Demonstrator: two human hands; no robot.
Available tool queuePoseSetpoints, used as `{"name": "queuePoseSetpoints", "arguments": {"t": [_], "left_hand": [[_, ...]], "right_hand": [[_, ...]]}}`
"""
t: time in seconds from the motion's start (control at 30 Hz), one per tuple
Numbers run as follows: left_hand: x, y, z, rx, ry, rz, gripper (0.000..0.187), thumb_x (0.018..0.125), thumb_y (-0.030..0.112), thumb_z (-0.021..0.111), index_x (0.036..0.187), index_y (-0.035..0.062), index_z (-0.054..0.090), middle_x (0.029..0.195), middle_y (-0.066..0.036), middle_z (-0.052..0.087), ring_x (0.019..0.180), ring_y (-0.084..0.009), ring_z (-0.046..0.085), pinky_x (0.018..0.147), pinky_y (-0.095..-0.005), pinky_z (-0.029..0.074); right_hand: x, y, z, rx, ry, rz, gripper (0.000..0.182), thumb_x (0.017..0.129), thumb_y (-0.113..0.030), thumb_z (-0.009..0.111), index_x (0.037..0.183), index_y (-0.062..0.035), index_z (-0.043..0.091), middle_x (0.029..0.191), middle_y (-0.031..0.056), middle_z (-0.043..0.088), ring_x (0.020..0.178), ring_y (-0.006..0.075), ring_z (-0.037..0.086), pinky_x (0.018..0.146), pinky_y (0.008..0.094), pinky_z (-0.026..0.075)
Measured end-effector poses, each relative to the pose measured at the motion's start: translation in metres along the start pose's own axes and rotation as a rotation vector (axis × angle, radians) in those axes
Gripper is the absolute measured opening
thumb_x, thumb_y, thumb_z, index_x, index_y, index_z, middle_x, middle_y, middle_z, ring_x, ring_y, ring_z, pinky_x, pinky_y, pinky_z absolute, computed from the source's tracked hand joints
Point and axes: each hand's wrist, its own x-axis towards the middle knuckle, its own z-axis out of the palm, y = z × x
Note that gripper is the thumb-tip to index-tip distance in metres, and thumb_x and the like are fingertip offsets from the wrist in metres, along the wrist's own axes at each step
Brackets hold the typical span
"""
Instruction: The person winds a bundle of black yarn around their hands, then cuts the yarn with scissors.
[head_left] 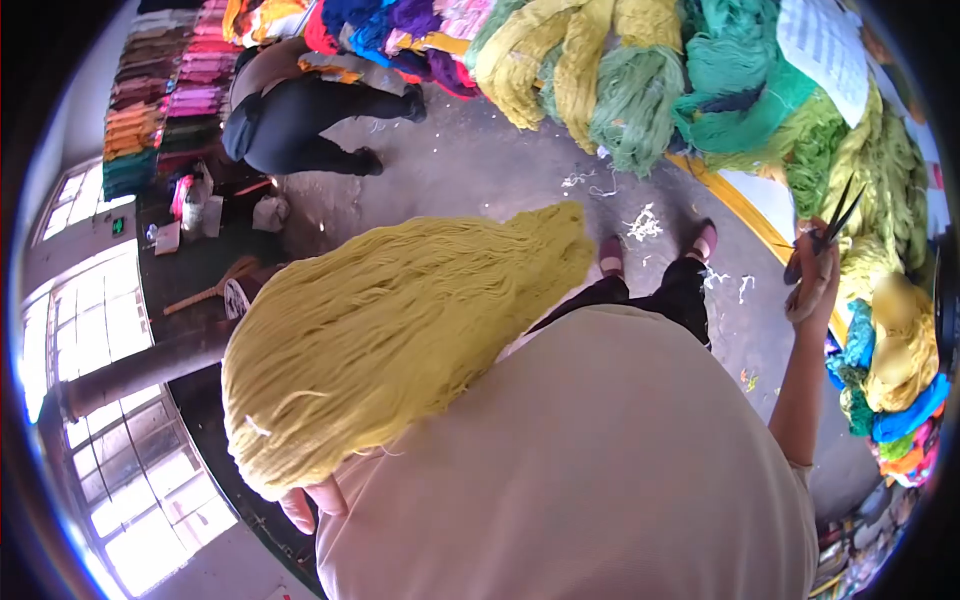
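A large hank of yellow yarn (400,330) stretches across the left of my body, wide at the near end and narrowing toward the floor side. My left hand (312,505) is under its wide end, with only some bent fingers showing; the yarn hides the rest. Out to the right, my right hand (812,270) is closed around a pair of dark scissors (846,214), their blades pointing away and slightly apart. Near that hand hang yellow-green hanks (880,190) on the rack.
Hanks of olive (540,60) and green yarn (735,80) hang along a yellow rail (730,205). White thread scraps (643,222) lie on the floor. Another person (300,120) bends by stacked coloured yarn (195,90). A thick pipe (140,370) runs along the left.
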Motion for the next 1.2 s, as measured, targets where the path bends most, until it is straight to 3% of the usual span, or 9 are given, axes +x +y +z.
{"name": "queuePoseSetpoints", "arguments": {"t": [0.13, 0.23, 0.37, 0.53, 0.67, 0.83, 0.97, 1.1, 1.2], "left_hand": [[0.03, -0.019, -0.033, -0.018, -0.064, 0.041, 0.05, 0.097, 0.043, 0.052, 0.117, -0.0013, 0.066, 0.103, -0.015, 0.072, 0.054, -0.0127, 0.06, 0.063, -0.024, 0.053], [0.064, -0.038, -0.056, -0.04, -0.121, 0.094, 0.05, 0.097, 0.042, 0.052, 0.117, -0.0015, 0.065, 0.103, -0.015, 0.072, 0.054, -0.0126, 0.06, 0.063, -0.0241, 0.053], [0.066, -0.066, -0.062, -0.214, 0.325, 0.024, 0.082, 0.095, 0.03, 0.06, 0.154, -0.0009, 0.013, 0.105, -0.023, 0.066, 0.049, -0.0134, 0.062, 0.045, -0.0242, 0.051], [0.099, -0.106, -0.056, 0.07, 0.897, 0.149, 0.088, 0.096, 0.029, 0.054, 0.157, 0.0164, -0.008, 0.151, -0.023, 0.04, 0.05, -0.0092, 0.058, 0.047, -0.0221, 0.044], [0.121, -0.14, -0.062, -0.058, 1.128, 0.378, 0.069, 0.1, 0.034, 0.049, 0.157, 0.0115, 0.016, 0.157, -0.017, 0.031, 0.054, -0.0051, 0.055, 0.053, -0.0209, 0.043], [0.147, -0.18, -0.089, -0.475, 1.059, 0.608, 0.071, 0.098, 0.033, 0.054, 0.153, 0.0008, 0.022, 0.155, -0.013, 0.038, 0.054, -0.0053, 0.052, 0.055, -0.02, 0.046], [0.151, -0.152, -0.112, -0.389, 1.073, 0.669, 0.072, 0.095, 0.032, 0.061, 0.153, 0.0088, 0.026, 0.146, -0.004, 0.05, 0.058, -0.0042, 0.051, 0.057, -0.021, 0.049], [0.115, -0.082, -0.131, 0.475, 1.201, 0.332, 0.066, 0.101, 0.046, 0.046, 0.153, 0.0095, 0.027, 0.14, -0.004, 0.054, 0.072, -0.0097, 0.054, 0.079, -0.0385, 0.053], [0.056, -0.062, -0.15, 0.362, 1.317, 0.269, 0.066, 0.1, 0.044, 0.052, 0.15, 0.0064, 0.031, 0.146, -0.005, 0.048, 0.11, -0.0202, 0.057, 0.104, -0.0408, 0.041]], "right_hand": [[0.069, 0.065, -0.085, 0.233, 0.091, -0.165, 0.036, 0.102, -0.017, 0.054, 0.135, -0.0046, 0.05, 0.101, 0.0041, 0.06, 0.094, 0.0087, 0.059, 0.083, 0.0216, 0.047], [0.107, 0.035, -0.139, -0.523, 0.333, -0.132, 0.047, 0.097, -0.03, 0.061, 0.138, -0.0134, 0.047, 0.103, 0.0136, 0.069, 0.096, 0.0213, 0.068, 0.084, 0.0342, 0.05], [0.174, 0.015, -0.198, -0.822, 0.414, -0.206, 0.051, 0.089, -0.013, 0.06, 0.137, -0.017, 0.045, 0.101, 0.0175, 0.07, 0.096, 0.0375, 0.067, 0.08, 0.0449, 0.051], [0.249, 0.053, -0.252, -1.294, 0.165, -0.075, 0.061, 0.086, -0.012, 0.063, 0.143, -0.0171, 0.04, 0.106, 0.0238, 0.066, 0.095, 0.0403, 0.066, 0.079, 0.049, 0.054], [0.203, -0.073, -0.16, -1.036, 0.09, -0.089, 0.042, 0.088, -0.026, 0.068, 0.125, -0.0077, 0.059, 0.121, 0.0206, 0.064, 0.106, 0.0353, 0.065, 0.091, 0.0442, 0.052], [0.121, -0.135, 0.053, -0.044, -0.987, -0.812, 0.083, 0.074, -0.034, 0.083, 0.143, -0.0075, 0.045, 0.13, 0.0158, 0.057, 0.118, 0.0305, 0.056, 0.104, 0.0412, 0.042], [0.08, -0.149, 0.154, -0.047, -1.945, -0.286, 0.072, 0.067, -0.032, 0.083, 0.129, -0.004, 0.057, 0.113, 0.0134, 0.066, 0.108, 0.0246, 0.061, 0.098, 0.0387, 0.044], [0.132, -0.097, 0.145, -0.118, -1.776, -0.249, 0.068, 0.065, -0.031, 0.083, 0.125, -0.0057, 0.061, 0.109, 0.0107, 0.069, 0.105, 0.0231, 0.063, 0.094, 0.0355, 0.046], [0.18, -0.054, 0.13, -0.17, -1.436, -0.218, 0.071, 0.066, -0.028, 0.084, 0.128, -0.0052, 0.058, 0.109, 0.0112, 0.069, 0.101, 0.019, 0.064, 0.089, 0.0324, 0.048]]}}
